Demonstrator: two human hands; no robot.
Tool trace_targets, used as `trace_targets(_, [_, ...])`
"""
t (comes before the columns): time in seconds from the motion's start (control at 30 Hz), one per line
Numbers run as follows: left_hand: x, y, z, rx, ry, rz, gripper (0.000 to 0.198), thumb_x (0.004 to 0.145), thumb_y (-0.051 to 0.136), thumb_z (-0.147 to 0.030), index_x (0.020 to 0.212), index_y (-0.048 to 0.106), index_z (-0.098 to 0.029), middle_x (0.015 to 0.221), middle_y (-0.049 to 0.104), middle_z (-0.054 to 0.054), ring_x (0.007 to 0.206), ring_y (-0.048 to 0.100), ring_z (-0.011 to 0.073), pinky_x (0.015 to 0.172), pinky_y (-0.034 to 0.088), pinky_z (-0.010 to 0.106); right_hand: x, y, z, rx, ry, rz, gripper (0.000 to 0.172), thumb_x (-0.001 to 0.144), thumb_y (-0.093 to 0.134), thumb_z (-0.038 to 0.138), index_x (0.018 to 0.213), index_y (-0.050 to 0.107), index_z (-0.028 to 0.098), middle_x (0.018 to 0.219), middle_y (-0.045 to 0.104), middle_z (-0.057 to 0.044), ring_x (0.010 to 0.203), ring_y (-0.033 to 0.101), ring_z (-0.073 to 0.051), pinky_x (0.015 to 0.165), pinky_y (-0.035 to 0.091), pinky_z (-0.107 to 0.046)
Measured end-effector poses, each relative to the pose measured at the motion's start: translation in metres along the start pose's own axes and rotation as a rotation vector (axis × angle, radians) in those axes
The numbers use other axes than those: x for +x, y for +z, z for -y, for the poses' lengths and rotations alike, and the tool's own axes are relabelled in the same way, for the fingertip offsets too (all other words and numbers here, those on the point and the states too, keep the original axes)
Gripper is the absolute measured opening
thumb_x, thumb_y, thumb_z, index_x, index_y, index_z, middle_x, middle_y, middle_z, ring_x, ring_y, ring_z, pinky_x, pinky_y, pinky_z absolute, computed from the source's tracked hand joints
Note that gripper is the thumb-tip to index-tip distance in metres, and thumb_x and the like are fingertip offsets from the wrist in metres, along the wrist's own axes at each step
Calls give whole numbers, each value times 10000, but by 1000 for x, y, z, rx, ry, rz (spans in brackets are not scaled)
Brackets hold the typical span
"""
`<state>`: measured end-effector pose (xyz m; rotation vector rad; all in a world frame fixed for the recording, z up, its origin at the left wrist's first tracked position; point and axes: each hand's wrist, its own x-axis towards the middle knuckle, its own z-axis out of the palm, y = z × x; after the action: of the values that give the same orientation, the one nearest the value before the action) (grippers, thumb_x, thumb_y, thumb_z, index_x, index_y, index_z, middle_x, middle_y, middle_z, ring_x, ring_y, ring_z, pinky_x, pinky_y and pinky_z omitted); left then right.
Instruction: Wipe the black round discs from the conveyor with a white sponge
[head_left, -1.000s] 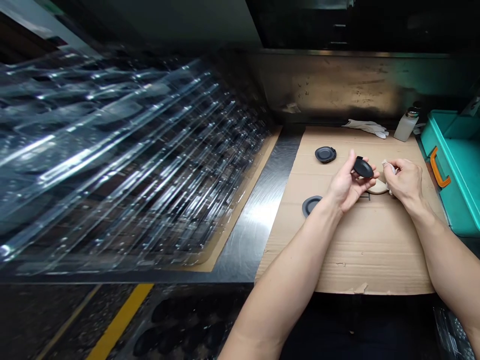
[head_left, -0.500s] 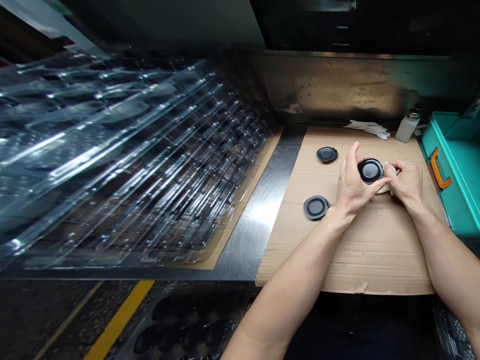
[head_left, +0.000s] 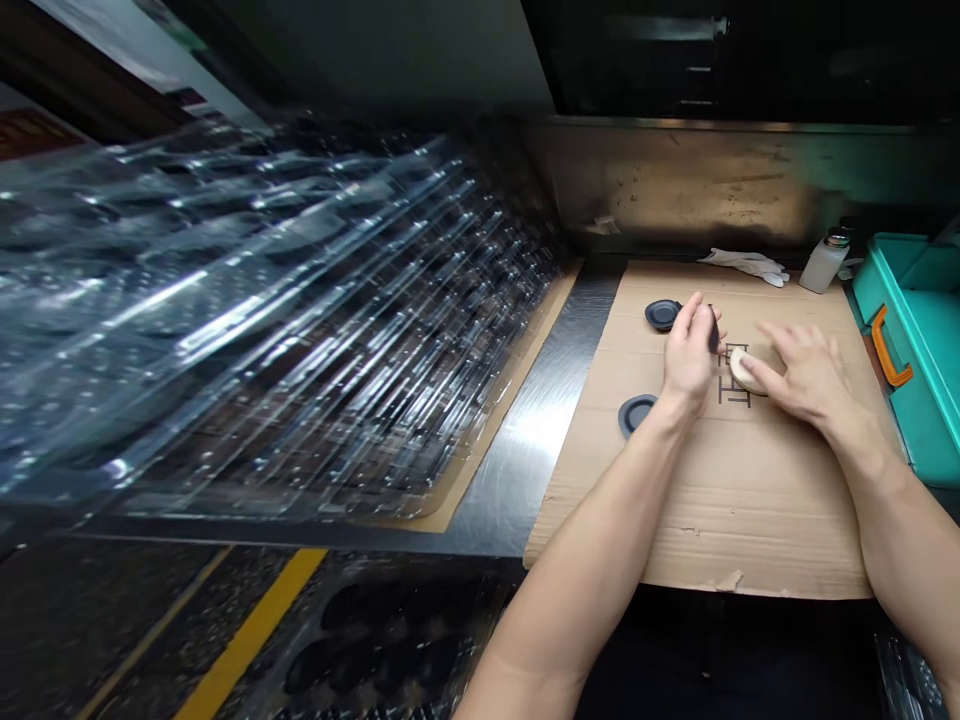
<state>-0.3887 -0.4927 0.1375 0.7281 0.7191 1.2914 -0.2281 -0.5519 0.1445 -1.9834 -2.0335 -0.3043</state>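
Note:
My left hand (head_left: 690,350) grips a round black part (head_left: 712,330), which is turned edge-on, over the cardboard sheet (head_left: 697,490). To its right, my right hand (head_left: 806,372) has its fingers spread, and its thumb touches a pale round pad (head_left: 747,372) beside dark printed marks on the cardboard. One black round part (head_left: 663,315) lies just behind and left of my left hand. Another black round part (head_left: 636,413) is nearer me, partly hidden by my left wrist.
Stacked clear plastic trays (head_left: 322,330) fill the left side. At the back lie a white glove (head_left: 746,264) and a bottle (head_left: 823,262). A teal box (head_left: 919,380) with an orange handle (head_left: 889,348) stands at the right.
My left hand has turned the black part edge-on and drawn it away from my right hand. The right-hand fingers have opened, and the pale pad now shows on the cardboard. The view has shifted slightly.

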Motion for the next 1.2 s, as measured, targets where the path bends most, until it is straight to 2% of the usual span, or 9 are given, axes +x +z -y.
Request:
trace_targets(0.1, [11, -6, -10, -255, -236, -5, 291, 962, 507, -308, 1202, 627, -195, 1168, 709, 111, 1032, 726, 249, 879, 591, 378, -2, 3, 9, -2, -116, 148, 368, 1012, 523, 434, 1269, 718, 256, 1198, 736, -129, 1130, 569, -342, 965, 378, -484])
trace_targets(0.27, [11, -4, -3, -366, -343, 25, 196, 886, 423, -228, 934, 601, -162, 1081, 730, 162, 1116, 714, 294, 941, 602, 443, 3, 12, 15, 221, 38, -130, 425, 1053, 435, 392, 1338, 676, 187, 1265, 719, -146, 1121, 606, -301, 996, 395, -428])
trace_targets(0.37, [4, 3, 6, -340, -402, 72, 257, 856, 409, -222, 949, 636, -144, 1086, 746, 176, 1172, 696, 303, 1019, 577, 468, 0, 11, 31, 309, -27, -125, 408, 1058, 422, 353, 1308, 695, 181, 1248, 723, -129, 1104, 613, -280, 997, 416, -393])
trace_targets(0.47, [-1, 7, 10, -271, -418, 139, 361, 891, 409, -300, 1062, 673, -123, 1140, 758, 182, 1221, 679, 318, 1080, 540, 494, -6, 6, 50, 261, -91, -67, 401, 1061, 436, 361, 1305, 715, 207, 1259, 704, -114, 1068, 565, -286, 962, 424, -387])
trace_targets(0.63, [-2, 6, 14, -239, -405, 189, 383, 918, 413, -303, 1107, 690, -118, 1176, 760, 175, 1254, 669, 297, 1127, 510, 464, -7, -7, 63, 97, 48, 16, 456, 1080, 391, 362, 1402, 663, 189, 1288, 662, -161, 1086, 517, -319, 928, 410, -408])
trace_targets(0.73, [-3, 6, 17, -243, -391, 206, 402, 935, 392, -290, 1151, 688, -124, 1215, 755, 162, 1276, 660, 287, 1139, 503, 469, -7, -13, 64, 72, 2, 72, 474, 1089, 353, 365, 1413, 652, 191, 1301, 654, -164, 1138, 503, -336, 961, 398, -425])
trace_targets(0.9, [-8, 10, 18, -231, -396, 208, 376, 973, 364, -294, 1079, 692, -144, 1218, 752, 146, 1301, 648, 268, 1151, 496, 430, -5, -14, 60, 82, 64, 54, 472, 1085, 350, 352, 1405, 644, 169, 1265, 664, -177, 1096, 506, -331, 915, 415, -420])
trace_targets(1.1, [-4, 9, 16, -241, -430, 176, 317, 971, 374, -253, 966, 671, -144, 1144, 758, 154, 1199, 693, 245, 1117, 524, 410, -4, -4, 51, 42, 77, 69, 473, 1075, 367, 352, 1416, 642, 174, 1279, 655, -188, 1119, 504, -349, 914, 418, -439])
trace_targets(1.2, [-2, 8, 15, -225, -441, 154, 314, 975, 380, -251, 936, 671, -139, 1085, 764, 161, 1166, 704, 261, 1080, 550, 426, -5, -3, 49, 29, -17, 79, 466, 1075, 358, 341, 1413, 644, 194, 1320, 642, -186, 1123, 505, -337, 928, 417, -441])
